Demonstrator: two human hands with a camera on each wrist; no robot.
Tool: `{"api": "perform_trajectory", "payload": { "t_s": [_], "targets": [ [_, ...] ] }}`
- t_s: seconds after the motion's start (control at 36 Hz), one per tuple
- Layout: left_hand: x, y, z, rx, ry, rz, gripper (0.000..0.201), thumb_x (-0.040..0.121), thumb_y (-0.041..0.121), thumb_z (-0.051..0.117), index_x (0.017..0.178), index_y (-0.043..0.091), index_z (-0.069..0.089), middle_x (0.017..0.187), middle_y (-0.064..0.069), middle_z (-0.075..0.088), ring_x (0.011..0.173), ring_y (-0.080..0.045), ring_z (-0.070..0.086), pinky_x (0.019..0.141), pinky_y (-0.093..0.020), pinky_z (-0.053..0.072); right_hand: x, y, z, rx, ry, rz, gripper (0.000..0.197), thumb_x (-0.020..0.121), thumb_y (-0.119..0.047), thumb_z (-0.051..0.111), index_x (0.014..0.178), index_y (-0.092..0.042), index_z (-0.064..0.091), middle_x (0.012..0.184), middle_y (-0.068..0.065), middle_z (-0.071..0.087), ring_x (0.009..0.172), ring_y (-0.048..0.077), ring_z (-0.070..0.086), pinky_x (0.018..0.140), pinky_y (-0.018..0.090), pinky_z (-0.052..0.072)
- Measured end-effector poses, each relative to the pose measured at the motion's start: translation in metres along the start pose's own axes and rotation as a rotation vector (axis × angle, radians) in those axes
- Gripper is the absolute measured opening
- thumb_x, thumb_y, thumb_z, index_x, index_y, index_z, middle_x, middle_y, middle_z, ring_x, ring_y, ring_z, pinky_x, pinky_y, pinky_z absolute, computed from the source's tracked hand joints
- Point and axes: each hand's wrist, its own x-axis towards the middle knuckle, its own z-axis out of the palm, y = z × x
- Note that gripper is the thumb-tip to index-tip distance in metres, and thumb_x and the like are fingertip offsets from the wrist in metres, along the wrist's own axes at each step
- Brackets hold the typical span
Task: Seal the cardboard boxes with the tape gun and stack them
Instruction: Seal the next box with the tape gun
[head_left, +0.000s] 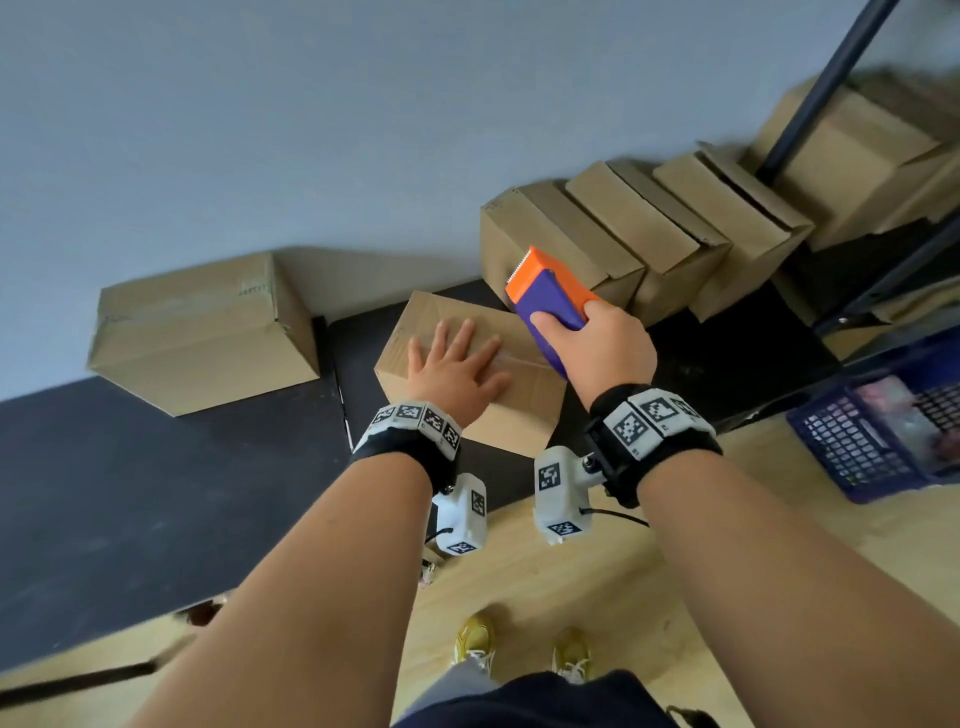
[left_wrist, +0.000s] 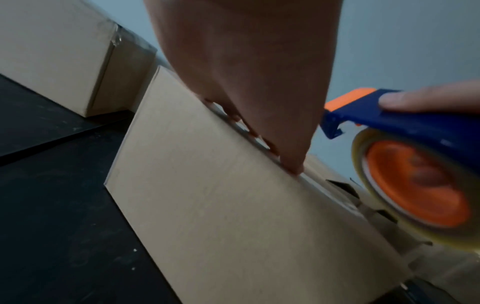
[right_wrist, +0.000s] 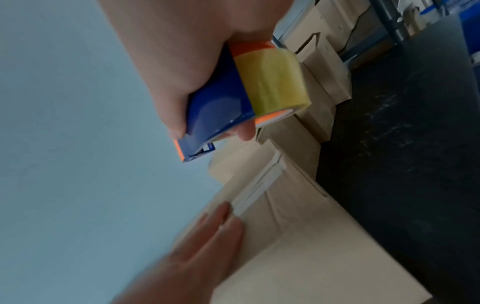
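We are pressing our left hand (head_left: 456, 364) flat, fingers spread, on top of the middle box (head_left: 470, 371), which is sitting on the dark mat (head_left: 130, 467) near the wall. Our right hand (head_left: 605, 345) is gripping the tape gun (head_left: 550, 299), wrapped around its blue body and lifting it clear above the box. With 1 strip already lying along the seam, we are risking the loose tape end folding back onto the roll (right_wrist: 275, 82), or the serrated edge snagging our left fingers (right_wrist: 223, 218).

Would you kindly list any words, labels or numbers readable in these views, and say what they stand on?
No legible text.
Larger box: faint print near its top edge, too blurred to read.
Wrist bands: square coded markers only, no words.
Tape gun: no visible lettering.
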Motion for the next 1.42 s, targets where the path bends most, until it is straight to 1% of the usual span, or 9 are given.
{"api": "perform_trajectory", "payload": {
  "t_s": [0.36,0.47,0.67,0.78,0.86,1.0,1.14,1.22,1.42],
  "targets": [
    [-0.024,0.047,0.006,0.158,0.110,-0.453,0.059,0.095,0.057,0.018,0.149,0.036,0.015,0.148,-0.013,0.025,0.130,-0.036,0.030,0.093,-0.051,0.034,0.003,0.014,-0.033,0.255,-0.151,-0.048,0.050,0.080,-0.059,0.067,0.063,-0.014,0.054,0.066,0.005,0.062,0.066,0.027,0.061,0.065,0.042,0.051],
    [-0.016,0.042,-0.001,0.123,0.055,-0.518,0.054,0.096,0.046,0.029,0.148,0.035,0.020,0.135,-0.013,0.033,0.117,-0.032,0.035,0.072,-0.042,0.028,0.001,0.019,-0.043,0.319,-0.233,0.000,0.051,0.076,-0.061,0.068,0.063,-0.012,0.061,0.064,0.006,0.066,0.066,0.029,0.067,0.067,0.045,0.057],
    [-0.012,0.045,-0.023,-0.023,0.016,-0.520,0.040,0.099,0.036,0.030,0.135,0.025,0.044,0.133,-0.013,0.040,0.118,-0.032,0.041,0.076,-0.040,0.038,0.001,0.026,-0.063,0.451,-0.394,0.059,0.059,0.074,-0.058,0.072,0.079,0.001,0.069,0.076,0.017,0.072,0.073,0.037,0.071,0.071,0.057,0.058],
    [0.003,0.043,-0.040,-0.488,0.085,-0.442,0.034,0.101,0.015,0.029,0.120,0.005,0.055,0.122,-0.018,0.057,0.108,-0.035,0.055,0.088,-0.039,0.046,0.001,0.026,-0.071,0.538,-0.450,0.085,0.047,0.082,-0.044,0.076,0.080,0.002,0.069,0.079,0.017,0.073,0.068,0.035,0.071,0.062,0.046,0.060],
    [0.001,0.055,-0.058,-1.183,0.104,-0.522,0.051,0.104,0.037,0.026,0.090,0.005,0.063,0.092,-0.011,0.066,0.073,-0.024,0.058,0.070,-0.031,0.045,0.002,0.024,-0.071,0.573,-0.468,0.091,0.053,0.081,-0.043,0.077,0.086,0.009,0.070,0.077,0.022,0.072,0.058,0.030,0.067,0.052,0.039,0.057],
    [-0.005,0.057,-0.065,-1.558,-0.125,-0.497,0.069,0.098,0.062,0.021,0.098,0.012,0.068,0.102,-0.006,0.069,0.095,-0.024,0.062,0.081,-0.035,0.047,0.001,0.023,-0.066,0.594,-0.512,0.077,0.061,0.071,-0.055,0.078,0.084,0.004,0.073,0.078,0.020,0.073,0.068,0.032,0.067,0.077,0.057,0.056],
    [-0.008,0.059,-0.064,-1.645,-0.084,-0.461,0.032,0.097,0.045,0.047,0.096,0.019,0.065,0.105,-0.002,0.069,0.103,-0.021,0.063,0.080,-0.031,0.047,-0.001,0.026,-0.072,0.665,-0.569,0.090,0.045,0.083,-0.041,0.076,0.087,0.004,0.073,0.068,0.012,0.072,0.054,0.022,0.065,0.053,0.035,0.056],
    [-0.008,0.057,-0.063,-1.660,-0.087,-0.485,0.041,0.094,0.054,0.049,0.093,0.017,0.067,0.097,-0.001,0.071,0.097,-0.019,0.064,0.078,-0.031,0.046,-0.004,0.029,-0.078,0.669,-0.584,0.073,0.034,0.087,-0.037,0.073,0.079,-0.003,0.071,0.059,0.004,0.069,0.047,0.014,0.064,0.044,0.017,0.047],
    [-0.014,0.063,-0.065,-1.595,-0.136,-0.464,0.032,0.092,0.051,0.056,0.094,0.021,0.065,0.097,0.001,0.071,0.097,-0.018,0.063,0.076,-0.031,0.044,-0.006,0.041,-0.083,0.651,-0.588,0.060,0.034,0.088,-0.037,0.072,0.079,-0.004,0.071,0.064,0.005,0.070,0.047,0.010,0.063,0.042,0.015,0.045]
  ]
}}
